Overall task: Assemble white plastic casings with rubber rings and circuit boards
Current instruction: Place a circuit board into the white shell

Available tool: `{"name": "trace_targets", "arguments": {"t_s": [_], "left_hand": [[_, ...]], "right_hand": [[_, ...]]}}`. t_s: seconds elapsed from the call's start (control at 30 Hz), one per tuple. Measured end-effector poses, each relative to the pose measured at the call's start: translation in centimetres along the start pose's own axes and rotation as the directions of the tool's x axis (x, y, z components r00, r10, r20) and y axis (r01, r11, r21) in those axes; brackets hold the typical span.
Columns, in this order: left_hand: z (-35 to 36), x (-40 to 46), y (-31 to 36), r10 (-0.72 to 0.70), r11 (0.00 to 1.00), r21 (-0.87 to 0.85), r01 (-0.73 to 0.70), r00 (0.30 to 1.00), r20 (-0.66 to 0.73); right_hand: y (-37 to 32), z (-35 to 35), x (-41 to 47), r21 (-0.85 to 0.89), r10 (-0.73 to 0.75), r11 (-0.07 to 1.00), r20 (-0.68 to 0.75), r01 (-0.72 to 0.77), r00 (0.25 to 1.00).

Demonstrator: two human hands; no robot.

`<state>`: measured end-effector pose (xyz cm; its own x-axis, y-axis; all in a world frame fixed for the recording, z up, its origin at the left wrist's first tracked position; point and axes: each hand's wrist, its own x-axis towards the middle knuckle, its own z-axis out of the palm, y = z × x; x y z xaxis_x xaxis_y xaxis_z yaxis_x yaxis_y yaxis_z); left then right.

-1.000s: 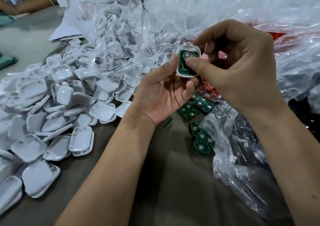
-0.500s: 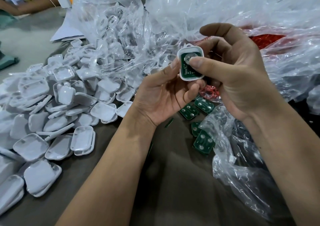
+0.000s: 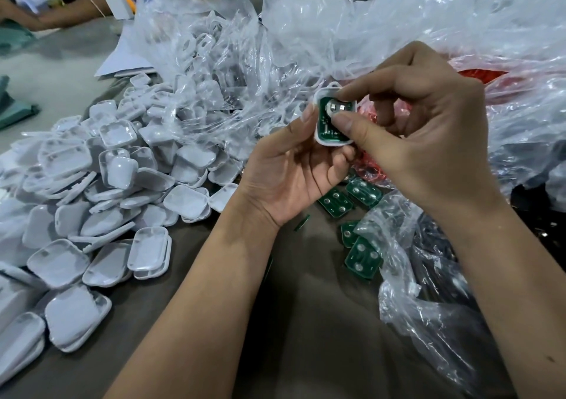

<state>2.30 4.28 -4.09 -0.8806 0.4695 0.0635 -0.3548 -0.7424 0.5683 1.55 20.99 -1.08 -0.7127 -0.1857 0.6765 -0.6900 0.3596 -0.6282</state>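
Note:
My left hand (image 3: 288,172) holds a white plastic casing (image 3: 320,129) upright by its edges, between thumb and curled fingers. A green circuit board (image 3: 327,120) with a round metal part sits inside the casing. My right hand (image 3: 422,129) pinches the casing's top and presses its thumb on the board. Loose green circuit boards (image 3: 363,256) lie on the table below my hands. A big pile of white casings (image 3: 101,196) spreads across the left side. Red rubber rings (image 3: 370,163) show in a clear bag behind my right hand.
Crumpled clear plastic bags (image 3: 306,31) fill the back and right, one (image 3: 428,306) draped over dark parts at the right. The grey-brown table (image 3: 306,337) lies between my forearms. Another person's arm (image 3: 46,16) rests at the far left, next to a white charger (image 3: 119,6).
My right thumb slid down across the board while the index finger came onto the casing's top. The casing has tilted slightly and stays in my left hand.

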Motion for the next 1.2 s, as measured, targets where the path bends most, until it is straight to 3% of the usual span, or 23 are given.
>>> {"name": "trace_targets", "arguments": {"t_s": [0.63, 1.2], "left_hand": [[-0.07, 0.17, -0.12, -0.003, 0.999, 0.032, 0.005, 0.999, -0.052], [-0.41, 0.42, -0.07, 0.002, 1.000, -0.030, -0.003, 0.999, -0.046]], "right_hand": [[0.06, -0.35, 0.02, -0.034, 0.018, 0.999, 0.067, -0.015, 0.998], [0.21, -0.14, -0.16, 0.026, 0.046, 0.999, -0.023, -0.045, 0.999]]}}
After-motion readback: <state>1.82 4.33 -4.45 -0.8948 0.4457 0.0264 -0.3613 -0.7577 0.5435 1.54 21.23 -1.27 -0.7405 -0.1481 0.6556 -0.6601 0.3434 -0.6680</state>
